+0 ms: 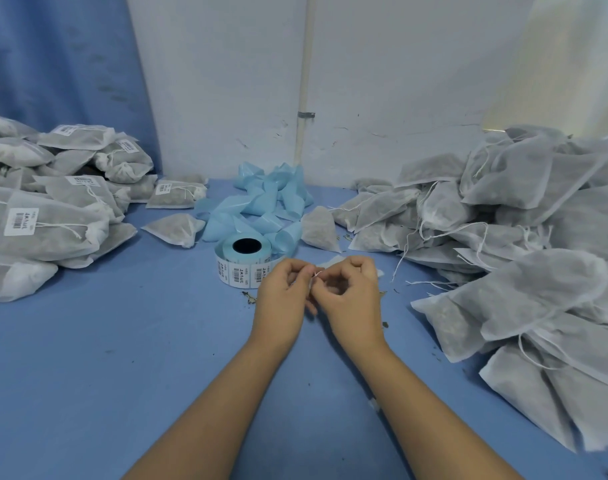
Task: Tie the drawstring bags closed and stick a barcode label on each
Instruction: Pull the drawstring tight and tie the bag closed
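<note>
White drawstring (317, 274): thin cord, pinched between the curled fingers (301, 271) of the left hand (284, 289) and right hand (351, 289), just in front of the label roll (242, 268).
Bag in hand (333, 261): mostly hidden behind the hands. Only a pale corner shows, low on the counter (122, 341).
Handling: probably light, soft non-woven cloth. The cord looks slippery, so grip it close to the neck and draw the knot snug, not hard.
Left pile (53, 230): bags tied and labelled.
Right pile (524, 237): bags unlabelled, with loose strings that could snag.
Room: bare counter shows nearest the person and leftward — blue backing strip (261, 202) crowds the space behind the roll.
</note>
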Action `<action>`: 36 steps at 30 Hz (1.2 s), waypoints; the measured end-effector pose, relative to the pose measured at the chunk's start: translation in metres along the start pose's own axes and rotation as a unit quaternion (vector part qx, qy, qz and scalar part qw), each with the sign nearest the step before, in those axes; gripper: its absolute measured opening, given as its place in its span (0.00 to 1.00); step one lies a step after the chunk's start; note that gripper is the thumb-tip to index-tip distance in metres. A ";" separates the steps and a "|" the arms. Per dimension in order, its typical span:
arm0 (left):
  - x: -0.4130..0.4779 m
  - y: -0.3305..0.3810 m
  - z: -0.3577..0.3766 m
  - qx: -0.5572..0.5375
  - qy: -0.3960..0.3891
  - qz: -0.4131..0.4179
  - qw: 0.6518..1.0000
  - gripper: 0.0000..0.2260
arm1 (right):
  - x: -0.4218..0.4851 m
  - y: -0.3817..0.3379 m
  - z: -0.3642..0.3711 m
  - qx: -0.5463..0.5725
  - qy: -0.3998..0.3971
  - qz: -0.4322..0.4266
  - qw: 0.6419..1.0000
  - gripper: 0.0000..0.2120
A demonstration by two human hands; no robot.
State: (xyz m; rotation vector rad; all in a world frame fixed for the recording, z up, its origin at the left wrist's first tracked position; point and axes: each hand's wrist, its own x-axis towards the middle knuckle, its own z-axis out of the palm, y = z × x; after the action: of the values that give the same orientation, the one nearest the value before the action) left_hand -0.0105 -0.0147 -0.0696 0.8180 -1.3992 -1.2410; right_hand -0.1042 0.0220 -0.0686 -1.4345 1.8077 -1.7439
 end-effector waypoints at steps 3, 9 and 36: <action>0.003 0.001 0.000 -0.085 -0.017 -0.023 0.996 0.07 | 0.003 0.000 -0.001 0.092 -0.018 0.042 0.995 0.11; 0.005 -0.006 0.000 -0.005 -0.013 0.019 1.000 0.07 | 0.009 0.003 -0.003 0.211 -0.054 0.138 0.966 0.08; 0.005 -0.005 -0.003 0.026 -0.010 -0.004 1.000 0.07 | 0.017 0.004 -0.016 0.380 -0.088 0.221 0.894 0.03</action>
State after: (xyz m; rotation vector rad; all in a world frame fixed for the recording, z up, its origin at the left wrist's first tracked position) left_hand -0.0099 -0.0212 -0.0734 0.8493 -1.4512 -1.2267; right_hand -0.1260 0.0182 -0.0608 -0.7518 1.0347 -1.7030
